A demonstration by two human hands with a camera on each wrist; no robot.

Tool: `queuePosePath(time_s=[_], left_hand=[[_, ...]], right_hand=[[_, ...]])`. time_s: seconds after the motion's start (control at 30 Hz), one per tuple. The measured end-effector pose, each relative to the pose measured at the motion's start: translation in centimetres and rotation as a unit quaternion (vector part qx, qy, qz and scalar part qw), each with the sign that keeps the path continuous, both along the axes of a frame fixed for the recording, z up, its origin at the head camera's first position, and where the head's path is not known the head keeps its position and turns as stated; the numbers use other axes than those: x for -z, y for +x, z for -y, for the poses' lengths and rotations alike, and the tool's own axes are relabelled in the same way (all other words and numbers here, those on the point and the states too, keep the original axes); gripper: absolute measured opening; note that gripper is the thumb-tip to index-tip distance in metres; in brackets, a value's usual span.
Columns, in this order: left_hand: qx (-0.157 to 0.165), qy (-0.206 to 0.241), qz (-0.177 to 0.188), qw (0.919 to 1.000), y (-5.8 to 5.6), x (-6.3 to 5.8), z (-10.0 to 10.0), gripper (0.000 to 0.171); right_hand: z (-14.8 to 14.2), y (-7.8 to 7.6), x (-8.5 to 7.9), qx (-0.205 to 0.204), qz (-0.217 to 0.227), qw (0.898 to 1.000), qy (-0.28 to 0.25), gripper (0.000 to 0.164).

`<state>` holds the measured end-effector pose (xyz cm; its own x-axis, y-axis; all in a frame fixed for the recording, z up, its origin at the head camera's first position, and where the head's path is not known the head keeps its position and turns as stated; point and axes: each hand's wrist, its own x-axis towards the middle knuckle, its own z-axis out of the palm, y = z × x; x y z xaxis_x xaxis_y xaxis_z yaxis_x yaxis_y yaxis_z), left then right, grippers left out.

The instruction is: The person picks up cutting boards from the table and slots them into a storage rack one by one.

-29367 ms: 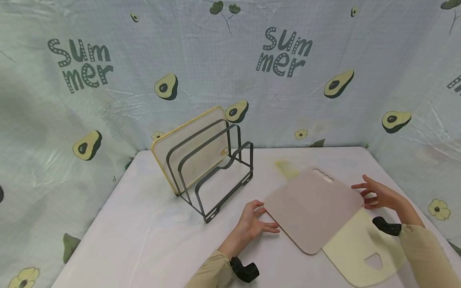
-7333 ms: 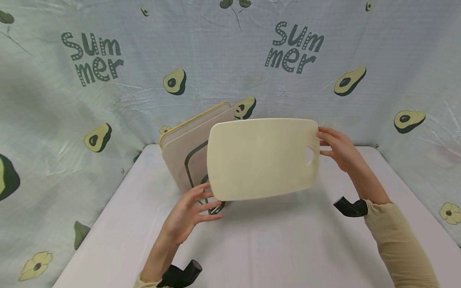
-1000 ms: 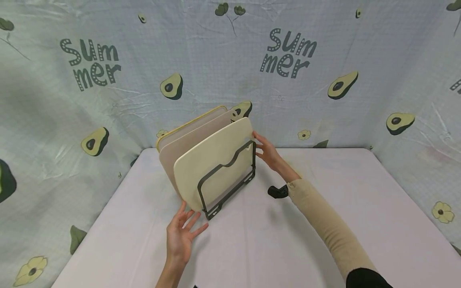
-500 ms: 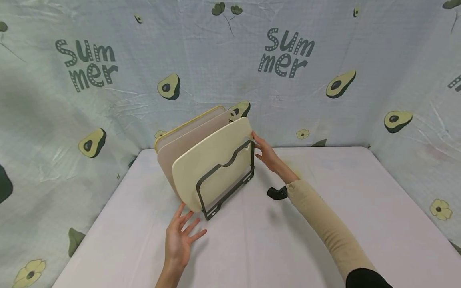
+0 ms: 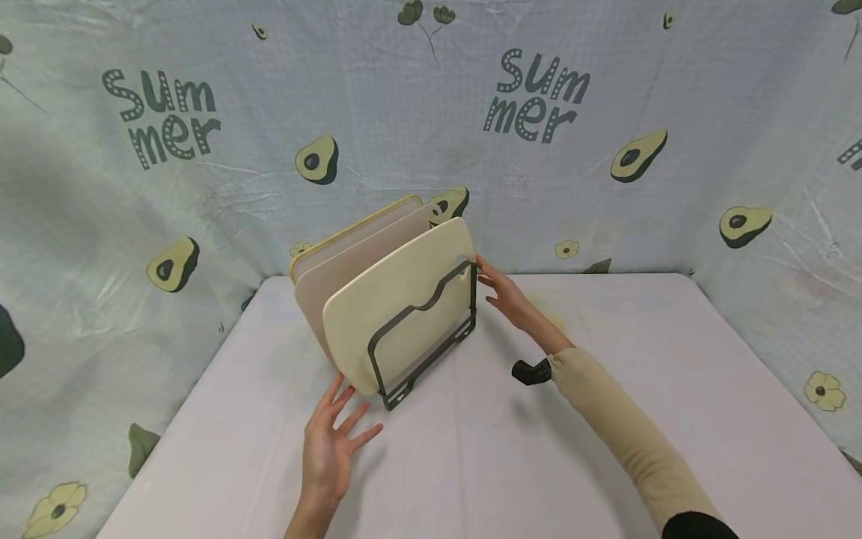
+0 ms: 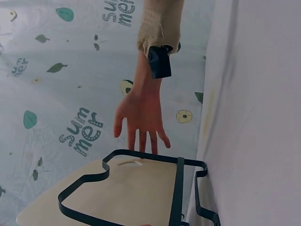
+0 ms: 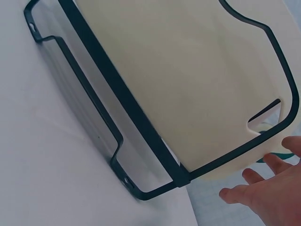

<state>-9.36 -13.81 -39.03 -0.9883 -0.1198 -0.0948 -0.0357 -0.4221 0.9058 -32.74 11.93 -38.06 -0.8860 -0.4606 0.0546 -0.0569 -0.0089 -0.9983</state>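
Note:
A cream cutting board [image 5: 384,292] stands on its long edge in the front slot of a dark metal rack [image 5: 431,365]. Behind it lean a pinkish board [image 5: 357,262] and a yellow-edged board [image 5: 357,238]. My left hand [image 5: 330,449] is at the cream board's lower left corner, fingers spread and fingertips right at the edge. Across the rack, my right hand [image 5: 512,302] has its fingers extended beside the board's right edge. In the right wrist view those fingers [image 7: 251,176] are relaxed near the board's handle hole, with nothing gripped.
The rack stands angled on a white-covered table [image 5: 539,464]. A printed cloth [image 5: 417,120] with avocados and lettering hangs behind and at both sides. Each wrist wears a black camera; the right one [image 5: 532,372] is over the table.
Earlier the pinkish and cream boards lay on the table; later both hands carried the cream one. Now both stand in the rack. My hands have just shifted slightly outward from the cream board.

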Motion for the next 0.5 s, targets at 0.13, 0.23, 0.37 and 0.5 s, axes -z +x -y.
queuePosePath(time_s=[0.13, 0.23, 0.37, 0.5], left_hand=[[-0.003, -0.007, -0.007, 0.9999, 0.2, -0.3, 0.1, 0.047], [-0.010, -0.010, -0.015, 0.9998, 0.3, -0.5, 0.2, 0.047], [-0.020, -0.014, -0.023, 0.9994, 0.5, -0.8, 0.5, 0.046], [-0.032, -0.038, -0.041, 0.9979, 0.6, -1.4, 0.8, 0.044]], right_hand=[[-0.4, 0.4, 0.0, -0.008, -0.006, 1.000, 0.001, 0.051], [-0.7, 0.6, -0.1, -0.012, -0.013, 1.000, 0.003, 0.051], [-1.2, 1.0, -0.4, -0.006, -0.017, 1.000, 0.007, 0.050], [-1.8, 1.6, -0.5, -0.004, -0.016, 1.000, 0.012, 0.050]])
